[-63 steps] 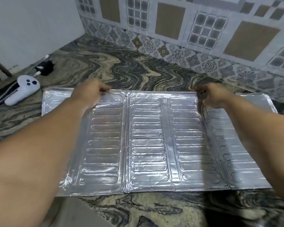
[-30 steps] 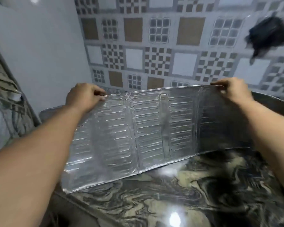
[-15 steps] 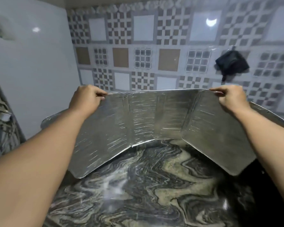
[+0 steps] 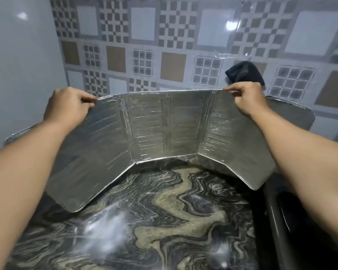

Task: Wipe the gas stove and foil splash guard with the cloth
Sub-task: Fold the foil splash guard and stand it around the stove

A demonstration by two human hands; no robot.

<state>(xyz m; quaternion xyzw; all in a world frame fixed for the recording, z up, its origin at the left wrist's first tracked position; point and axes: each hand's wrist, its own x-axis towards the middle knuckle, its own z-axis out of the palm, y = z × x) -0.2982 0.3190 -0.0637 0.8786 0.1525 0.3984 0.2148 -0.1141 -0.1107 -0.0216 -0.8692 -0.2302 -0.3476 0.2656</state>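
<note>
The silver foil splash guard (image 4: 160, 129) stands upright on the marble counter (image 4: 156, 217), its side panels folded toward me around a ribbed middle panel. My left hand (image 4: 68, 106) pinches its top edge at the left fold. My right hand (image 4: 246, 98) pinches the top edge at the right fold. Outer flaps stick out behind both forearms. No cloth and no gas stove can be told apart in this view.
A patterned tile wall (image 4: 164, 45) rises right behind the guard, and a plain grey wall (image 4: 21, 75) closes the left side. A black object (image 4: 244, 73) hangs on the tiles above my right hand. A dark rim (image 4: 277, 221) borders the counter at the right.
The guard lay flat on the counter; both hands lifted it by the top edge, stood it upright and folded the side panels toward me.
</note>
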